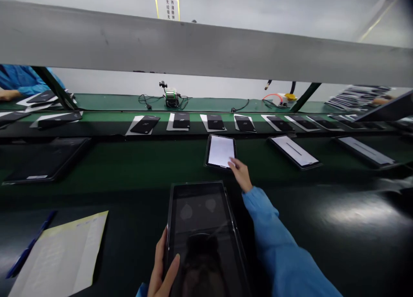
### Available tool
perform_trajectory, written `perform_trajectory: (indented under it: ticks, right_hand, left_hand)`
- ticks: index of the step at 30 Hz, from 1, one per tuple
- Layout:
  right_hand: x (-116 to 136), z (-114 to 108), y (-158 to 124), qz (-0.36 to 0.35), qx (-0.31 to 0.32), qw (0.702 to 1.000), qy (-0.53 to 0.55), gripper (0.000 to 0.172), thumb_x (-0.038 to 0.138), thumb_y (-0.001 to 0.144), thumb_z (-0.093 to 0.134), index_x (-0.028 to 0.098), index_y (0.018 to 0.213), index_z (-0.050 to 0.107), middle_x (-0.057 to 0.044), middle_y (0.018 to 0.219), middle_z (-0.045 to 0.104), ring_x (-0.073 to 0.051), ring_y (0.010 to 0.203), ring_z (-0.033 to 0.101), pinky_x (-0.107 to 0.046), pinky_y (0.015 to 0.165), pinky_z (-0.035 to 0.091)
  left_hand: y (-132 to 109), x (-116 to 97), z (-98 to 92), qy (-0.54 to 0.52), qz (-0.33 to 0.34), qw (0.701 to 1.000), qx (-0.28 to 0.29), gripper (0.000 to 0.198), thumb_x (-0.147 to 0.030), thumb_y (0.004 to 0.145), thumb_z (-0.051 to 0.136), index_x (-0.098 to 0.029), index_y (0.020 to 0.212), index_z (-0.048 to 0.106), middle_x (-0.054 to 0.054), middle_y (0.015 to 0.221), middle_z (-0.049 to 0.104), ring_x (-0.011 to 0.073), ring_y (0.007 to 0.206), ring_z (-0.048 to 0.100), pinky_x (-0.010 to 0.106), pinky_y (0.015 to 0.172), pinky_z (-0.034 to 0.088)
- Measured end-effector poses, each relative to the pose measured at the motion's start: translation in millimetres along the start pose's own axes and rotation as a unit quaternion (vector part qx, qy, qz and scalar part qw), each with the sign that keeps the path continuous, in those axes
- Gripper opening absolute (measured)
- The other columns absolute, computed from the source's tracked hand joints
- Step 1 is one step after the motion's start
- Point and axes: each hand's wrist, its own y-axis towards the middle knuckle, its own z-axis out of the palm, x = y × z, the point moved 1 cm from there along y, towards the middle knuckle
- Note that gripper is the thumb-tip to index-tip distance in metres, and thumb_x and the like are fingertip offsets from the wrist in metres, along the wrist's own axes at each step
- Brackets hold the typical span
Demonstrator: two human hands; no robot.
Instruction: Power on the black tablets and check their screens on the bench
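Observation:
A large tablet (206,215) with a dark, glossy screen is tilted up in front of me, and reflections show on its glass. My left hand (163,267) is closed round its lower left edge, thumb over the front. Beyond it, a smaller-looking tablet (221,150) with a lit white screen lies on the green surface. The fingers of my right hand (240,173) reach over this tablet's lower right corner, slightly bent and apart; whether they touch the screen I cannot tell. A blue sleeve covers my right arm.
Two more lit tablets (295,151) lie to the right, and a dark tablet (48,160) lies left. Behind them is a row of black devices (181,121) on white sheets. Paper (64,254) and a blue pen (30,247) lie front left. A co-worker's blue sleeve (38,84) shows far left.

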Motion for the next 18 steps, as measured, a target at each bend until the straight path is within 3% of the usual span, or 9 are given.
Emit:
perform_trajectory:
  ticks: [2,4,7,10,13,18]
  right_hand:
    - [24.5,3.5,-48.8,0.008,0.04,0.998,0.042,0.034,0.041,0.097,0.045,0.019,0.114,0.064,-0.008,0.117,0.066,-0.021,0.113,0.059,-0.037,0.101,0.047]
    - [44.3,10.1,-93.0,0.017,0.068,0.994,0.079,0.038,0.042,0.092,0.055,0.022,0.124,0.059,-0.006,0.125,0.062,-0.022,0.117,0.057,-0.036,0.102,0.047]
    - [57.0,21.3,-130.3,0.04,0.035,0.988,0.142,0.052,0.041,0.086,0.064,0.026,0.134,0.051,-0.003,0.136,0.053,-0.023,0.125,0.049,-0.038,0.104,0.045]
    - [53.1,28.2,-135.8,0.067,0.01,0.982,0.179,0.049,0.042,0.085,0.065,0.027,0.131,0.054,-0.003,0.135,0.054,-0.024,0.126,0.048,-0.039,0.105,0.044]
    - [47.7,28.4,-130.6,0.079,0.013,0.977,0.199,0.049,0.042,0.085,0.066,0.027,0.13,0.055,-0.002,0.134,0.055,-0.024,0.125,0.049,-0.039,0.106,0.042]
    - [48.9,24.1,-127.4,0.066,0.028,0.98,0.185,0.048,0.044,0.084,0.066,0.027,0.128,0.057,-0.003,0.134,0.054,-0.024,0.127,0.047,-0.037,0.104,0.044]
  left_hand:
    - [0.4,-4.1,-0.7,0.003,-0.008,1.0,0.005,0.06,-0.053,0.083,0.055,-0.041,0.137,0.034,-0.009,0.153,0.029,0.0246,0.143,0.021,0.038,0.119,0.024]
    - [0.2,-6.1,-2.1,0.013,-0.015,1.0,0.011,0.059,-0.055,0.083,0.053,-0.041,0.137,0.034,-0.01,0.154,0.027,0.0248,0.143,0.021,0.037,0.116,0.03]
    - [-0.8,-6.5,-3.5,0.037,0.003,0.999,0.026,0.057,-0.055,0.086,0.05,-0.039,0.139,0.034,-0.009,0.155,0.024,0.0256,0.143,0.019,0.038,0.115,0.033]
    - [-0.4,-3.2,-4.2,0.036,0.02,0.998,0.044,0.058,-0.053,0.087,0.049,-0.038,0.141,0.032,-0.008,0.155,0.024,0.0271,0.143,0.02,0.041,0.118,0.027]
    - [1.6,3.6,-5.0,0.008,0.026,0.998,0.053,0.06,-0.055,0.086,0.049,-0.038,0.141,0.031,-0.006,0.155,0.024,0.0288,0.142,0.022,0.042,0.117,0.03]
    - [-0.7,6.9,-1.5,-0.005,0.032,0.997,0.069,0.059,-0.054,0.087,0.049,-0.042,0.141,0.03,-0.009,0.155,0.021,0.0253,0.144,0.017,0.039,0.117,0.029]
